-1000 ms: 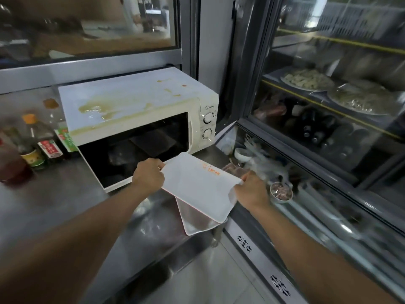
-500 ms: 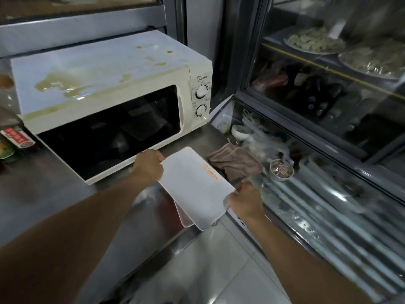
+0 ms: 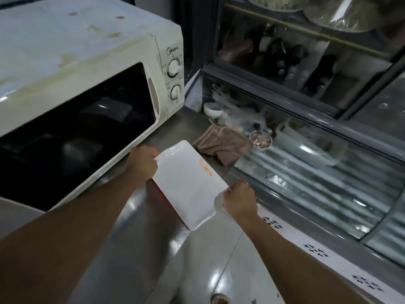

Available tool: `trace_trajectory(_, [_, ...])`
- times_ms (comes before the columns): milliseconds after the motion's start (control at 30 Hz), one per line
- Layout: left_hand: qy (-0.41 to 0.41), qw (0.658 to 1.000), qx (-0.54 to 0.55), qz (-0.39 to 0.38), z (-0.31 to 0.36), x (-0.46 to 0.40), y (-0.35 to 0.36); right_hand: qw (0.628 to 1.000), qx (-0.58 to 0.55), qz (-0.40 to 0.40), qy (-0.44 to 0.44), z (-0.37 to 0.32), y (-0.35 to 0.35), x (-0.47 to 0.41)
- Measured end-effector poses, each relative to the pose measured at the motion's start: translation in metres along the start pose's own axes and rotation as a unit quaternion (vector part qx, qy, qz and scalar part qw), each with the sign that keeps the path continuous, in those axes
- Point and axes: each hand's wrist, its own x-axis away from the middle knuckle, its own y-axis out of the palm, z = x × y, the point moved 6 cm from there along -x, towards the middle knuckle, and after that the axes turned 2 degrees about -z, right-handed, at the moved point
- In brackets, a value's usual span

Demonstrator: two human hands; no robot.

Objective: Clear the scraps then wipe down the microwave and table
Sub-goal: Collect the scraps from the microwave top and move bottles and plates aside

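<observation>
Tray (image 3: 186,183) gripped by both hands, left hand (image 3: 142,164) and right hand (image 3: 240,199) clenched round opposite rims, tilted past the table (image 3: 175,130) front edge, likely for tipping scraps floorward. Microwave (image 3: 87,69) stained, cloth (image 3: 223,145) near right edge.

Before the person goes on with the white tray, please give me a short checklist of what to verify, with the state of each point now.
1. Left hand holds the white tray at its far edge: ok.
2. Right hand has a grip on the near corner: ok.
3. Scraps cleared from the tray: it shows bare, ok.
4. Microwave top wiped: not ok, yellowish stains remain.
5. Brown cloth ready for wiping: ok, it lies on the steel table beside the tray.
6. Table wiped: cannot tell, glare hides it.
</observation>
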Motion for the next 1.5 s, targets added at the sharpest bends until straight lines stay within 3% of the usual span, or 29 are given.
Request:
trace_trajectory(400, [0.034,0.999,0.003,-0.028,-0.017,-0.009,0.019,0.995,-0.033,0.095,0.002,0.001,0.008,0.008])
trace_trajectory(667, [0.025,0.998,-0.019,-0.051,-0.021,-0.003,0.026,0.989,-0.127,0.009,0.080,0.015,0.034,0.024])
trace_trajectory(800, [0.008,0.999,-0.016,-0.051,-0.031,0.006,0.024,0.986,-0.150,0.003,0.077,0.012,0.041,0.023])
trace_trajectory(933, [-0.021,0.998,-0.036,-0.042,-0.048,0.029,0.015,0.994,-0.098,0.012,0.037,0.002,0.033,0.018])
trace_trajectory(1100, [-0.080,0.996,-0.042,-0.023,-0.070,0.070,-0.010,0.996,0.005,0.025,-0.081,-0.029,0.017,0.027])
trace_trajectory(1500, [-0.262,0.950,0.086,0.149,-0.116,0.236,-0.094,0.957,0.074,-0.018,-0.281,-0.100,0.022,0.099])
